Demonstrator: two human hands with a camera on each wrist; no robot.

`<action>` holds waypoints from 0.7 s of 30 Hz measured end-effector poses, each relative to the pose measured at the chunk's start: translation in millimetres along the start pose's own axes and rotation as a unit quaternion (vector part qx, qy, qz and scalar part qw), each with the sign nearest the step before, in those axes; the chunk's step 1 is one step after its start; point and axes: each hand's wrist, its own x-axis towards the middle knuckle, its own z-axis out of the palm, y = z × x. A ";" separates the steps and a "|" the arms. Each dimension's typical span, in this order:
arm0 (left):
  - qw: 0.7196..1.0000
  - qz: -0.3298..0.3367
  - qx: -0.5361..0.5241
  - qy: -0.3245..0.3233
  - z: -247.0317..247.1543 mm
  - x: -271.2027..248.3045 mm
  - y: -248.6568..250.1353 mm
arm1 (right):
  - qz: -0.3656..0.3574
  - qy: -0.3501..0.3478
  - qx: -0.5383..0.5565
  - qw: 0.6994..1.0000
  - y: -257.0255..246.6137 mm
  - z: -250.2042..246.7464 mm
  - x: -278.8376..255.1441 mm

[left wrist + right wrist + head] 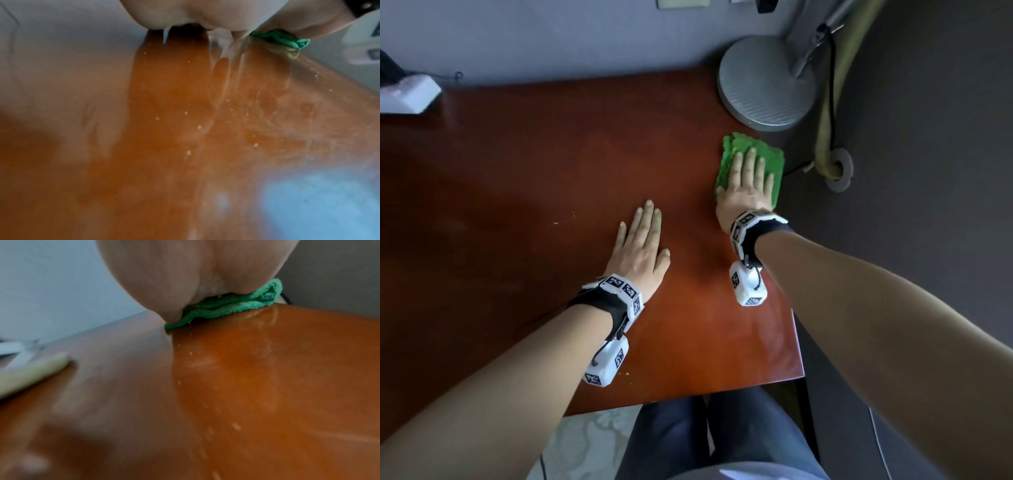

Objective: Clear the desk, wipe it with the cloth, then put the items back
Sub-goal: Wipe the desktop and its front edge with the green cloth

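desk (524,192): reddish wood | cloth (763,150): green, folded, far right edge, near lamp base (767,82) | right hand (748,192): flat, fingers straight, pressing cloth | left hand (642,246): flat on desk, holding nothing

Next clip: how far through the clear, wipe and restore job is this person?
Done: most of the desk is bare, so clearing looks largely complete; a lamp base and a white object remain at the back. In hand: the right hand presses the green cloth flat near the right edge, while the left hand rests flat. Left: crumbs remain, and nothing has been put back.
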 end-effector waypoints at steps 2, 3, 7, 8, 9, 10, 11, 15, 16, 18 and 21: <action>1.000 0.003 0.007 0.000 -1.7 -0.4 -0.2 | -0.080 -0.027 -0.041 0.996 -7.1 6.7 -19.3; 1.000 0.002 0.012 0.000 -2.6 -0.7 -0.6 | -0.120 -0.038 -0.054 0.991 -9.2 11.6 -31.6; 1.000 -0.018 -0.014 -0.008 -8.3 -0.3 5.0 | -0.203 -0.064 -0.100 0.972 10.6 13.9 -44.1; 0.999 -0.027 -0.025 -0.008 -10.3 1.1 7.3 | -0.191 -0.066 -0.097 0.975 20.2 9.9 -36.2; 0.999 -0.037 -0.034 -0.007 -11.6 0.9 10.1 | -0.165 -0.067 -0.088 0.980 29.2 4.6 -29.2; 0.998 -0.047 -0.044 -0.004 -12.3 1.0 12.9 | -0.132 -0.067 -0.076 0.986 36.3 0.0 -23.9; 0.997 -0.057 -0.053 0.001 -12.1 -1.0 15.8 | -0.106 -0.067 -0.066 0.990 40.0 -2.5 -22.8; 0.993 -0.094 -0.063 0.039 -4.0 -19.8 29.6 | -0.147 -0.065 -0.088 0.983 28.8 15.3 -76.9; 0.992 -0.100 -0.062 0.047 -0.9 -26.0 32.8 | -0.185 -0.068 -0.107 0.974 26.1 25.3 -103.7; 0.991 -0.108 -0.057 0.048 2.1 -33.8 33.4 | -0.266 -0.082 -0.132 0.951 26.3 43.9 -154.7; 0.992 -0.112 -0.054 0.037 4.5 -46.0 32.4 | -0.315 -0.105 -0.148 0.932 46.4 47.6 -170.3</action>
